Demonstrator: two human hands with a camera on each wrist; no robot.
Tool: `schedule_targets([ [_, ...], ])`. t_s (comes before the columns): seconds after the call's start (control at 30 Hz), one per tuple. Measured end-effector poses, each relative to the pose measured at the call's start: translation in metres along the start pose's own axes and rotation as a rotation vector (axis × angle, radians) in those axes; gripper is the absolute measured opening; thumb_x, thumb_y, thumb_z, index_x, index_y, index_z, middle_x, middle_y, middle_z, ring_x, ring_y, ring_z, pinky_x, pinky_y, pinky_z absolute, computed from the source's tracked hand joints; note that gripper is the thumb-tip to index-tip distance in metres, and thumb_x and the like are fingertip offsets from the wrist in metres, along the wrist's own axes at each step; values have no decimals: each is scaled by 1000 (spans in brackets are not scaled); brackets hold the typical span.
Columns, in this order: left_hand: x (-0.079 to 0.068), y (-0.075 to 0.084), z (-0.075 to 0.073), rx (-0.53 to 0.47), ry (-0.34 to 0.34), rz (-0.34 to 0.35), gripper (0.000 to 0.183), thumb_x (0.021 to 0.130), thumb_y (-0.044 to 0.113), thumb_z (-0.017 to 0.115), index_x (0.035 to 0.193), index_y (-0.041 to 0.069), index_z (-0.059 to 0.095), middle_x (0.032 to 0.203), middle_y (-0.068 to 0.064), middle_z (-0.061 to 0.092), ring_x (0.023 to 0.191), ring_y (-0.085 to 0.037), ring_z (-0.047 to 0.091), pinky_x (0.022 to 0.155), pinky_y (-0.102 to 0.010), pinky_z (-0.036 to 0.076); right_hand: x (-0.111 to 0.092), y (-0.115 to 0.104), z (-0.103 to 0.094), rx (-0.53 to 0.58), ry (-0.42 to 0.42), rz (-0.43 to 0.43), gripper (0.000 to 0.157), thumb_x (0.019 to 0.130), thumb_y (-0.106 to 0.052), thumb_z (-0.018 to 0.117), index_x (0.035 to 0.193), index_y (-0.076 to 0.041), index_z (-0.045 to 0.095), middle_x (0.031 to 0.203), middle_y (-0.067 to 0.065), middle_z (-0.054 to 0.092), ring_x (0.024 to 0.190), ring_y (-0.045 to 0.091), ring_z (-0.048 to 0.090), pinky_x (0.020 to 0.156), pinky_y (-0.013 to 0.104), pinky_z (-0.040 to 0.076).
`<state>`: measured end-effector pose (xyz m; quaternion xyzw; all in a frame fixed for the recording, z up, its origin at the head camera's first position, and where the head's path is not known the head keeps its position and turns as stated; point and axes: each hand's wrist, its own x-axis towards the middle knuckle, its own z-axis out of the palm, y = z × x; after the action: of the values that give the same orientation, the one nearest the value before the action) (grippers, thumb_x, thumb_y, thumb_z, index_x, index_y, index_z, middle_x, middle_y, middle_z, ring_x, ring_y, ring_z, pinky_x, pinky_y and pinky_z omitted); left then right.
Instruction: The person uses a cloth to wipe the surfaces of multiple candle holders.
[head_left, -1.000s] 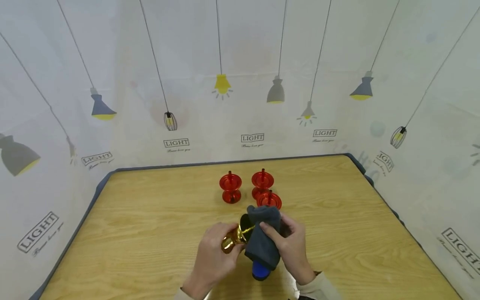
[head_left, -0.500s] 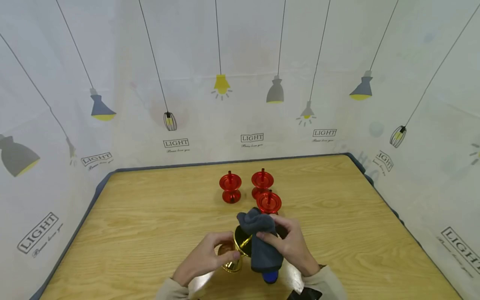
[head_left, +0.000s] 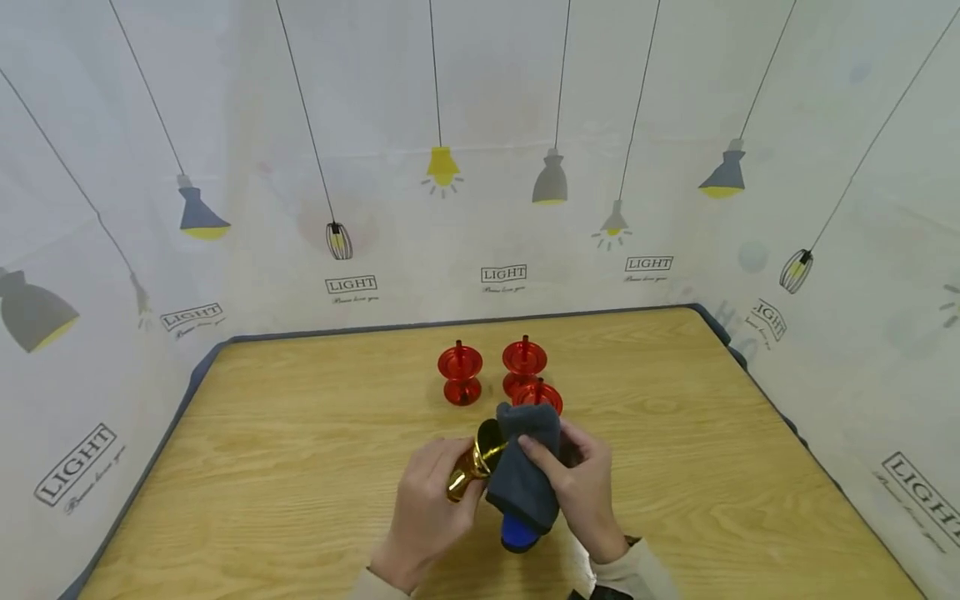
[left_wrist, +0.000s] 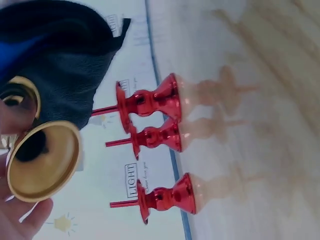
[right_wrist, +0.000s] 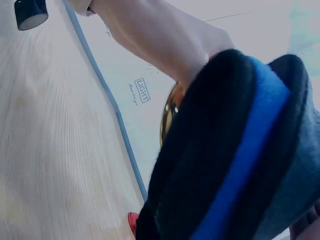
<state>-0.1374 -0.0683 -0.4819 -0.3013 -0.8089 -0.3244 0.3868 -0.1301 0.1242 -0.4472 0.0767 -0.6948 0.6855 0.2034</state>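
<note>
A shiny gold candle holder (head_left: pixel 462 481) is tilted in my left hand (head_left: pixel 429 500), which grips it by the stem and base. Its round hollow base (left_wrist: pixel 62 172) faces the left wrist view. My right hand (head_left: pixel 588 492) pinches a folded dark grey cloth (head_left: pixel 525 487) against the holder's dish and spike, with the thumb on top. Blue (right_wrist: pixel 250 145) shows inside the cloth's folds in the right wrist view. The cloth covers part of the dish. Both hands are above the table, in front of the red candle holders.
Three red candle holders stand upright behind the hands: one at left (head_left: pixel 461 367), one at right (head_left: pixel 523 360), and a nearer one (head_left: pixel 542 395) partly behind the cloth. They rest on a wood-grain table (head_left: pixel 300 467), with a lamp-printed curtain (head_left: pixel 420 275) around it.
Half a second ago the gold candle holder hung lower with its base swung toward me; now it is raised and tilted back. The cloth shifted along its dish. The red holders stayed put.
</note>
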Motion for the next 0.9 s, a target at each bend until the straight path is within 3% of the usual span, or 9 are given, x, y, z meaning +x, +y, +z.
schedule_targets([
  [0.13, 2, -3, -11, -137, -140, -47, 40, 75, 14, 89, 109, 9, 70, 95, 3, 72, 84, -11, 64, 77, -33, 56, 0, 1, -8, 20, -103, -38, 27, 83, 4, 78, 109, 1, 74, 95, -4, 77, 78, 13, 72, 69, 29, 60],
  [0.3, 5, -10, -25, -491, -407, -192, 26, 82, 12, 85, 105, 14, 72, 92, 5, 73, 82, -3, 65, 74, -26, 58, 4, 6, -20, 105, -325, -150, 29, 84, 10, 74, 112, 7, 71, 107, -6, 76, 94, 11, 72, 78, 27, 60],
  [0.43, 5, -17, -32, -747, -621, -294, 15, 91, 12, 75, 106, 11, 72, 97, -3, 75, 92, -6, 70, 86, -30, 58, 7, 8, -25, 178, -472, -216, 33, 84, 14, 71, 116, 5, 70, 111, -5, 75, 100, 12, 71, 82, 28, 59],
  [0.53, 3, -18, -32, -842, -703, -367, 18, 95, 12, 70, 113, 8, 70, 103, -10, 74, 99, -9, 70, 93, -32, 56, 7, 7, -25, 177, -495, -212, 33, 84, 15, 71, 116, 5, 70, 112, -4, 76, 101, 13, 72, 83, 29, 60],
  [0.6, 1, -17, -30, -815, -653, -396, 25, 95, 13, 71, 119, 8, 69, 108, -10, 74, 100, -9, 69, 93, -32, 56, 5, 6, -24, 143, -441, -173, 31, 85, 12, 71, 115, 5, 71, 111, -4, 76, 101, 14, 72, 84, 30, 60],
  [0.7, 0, -11, -25, -667, -468, -378, 36, 89, 14, 79, 124, 12, 68, 111, -4, 74, 102, -10, 69, 92, -32, 56, 1, 2, -19, 77, -271, -75, 28, 86, 8, 73, 113, 3, 71, 104, -4, 76, 92, 13, 72, 78, 29, 60],
  [0.8, -1, -5, -17, -521, -281, -312, 49, 81, 11, 86, 126, 13, 67, 114, -1, 74, 102, -13, 70, 90, -33, 58, -3, -2, -10, 49, -88, 4, 23, 85, 6, 75, 108, 2, 73, 92, -2, 75, 78, 14, 71, 69, 29, 60],
  [0.9, -1, -2, -9, -409, -147, -218, 52, 74, 3, 89, 121, 11, 68, 111, -2, 73, 97, -16, 71, 84, -34, 59, -6, -4, 0, 29, 13, 16, 20, 84, 3, 77, 103, 0, 75, 84, 1, 74, 70, 16, 70, 64, 30, 59],
])
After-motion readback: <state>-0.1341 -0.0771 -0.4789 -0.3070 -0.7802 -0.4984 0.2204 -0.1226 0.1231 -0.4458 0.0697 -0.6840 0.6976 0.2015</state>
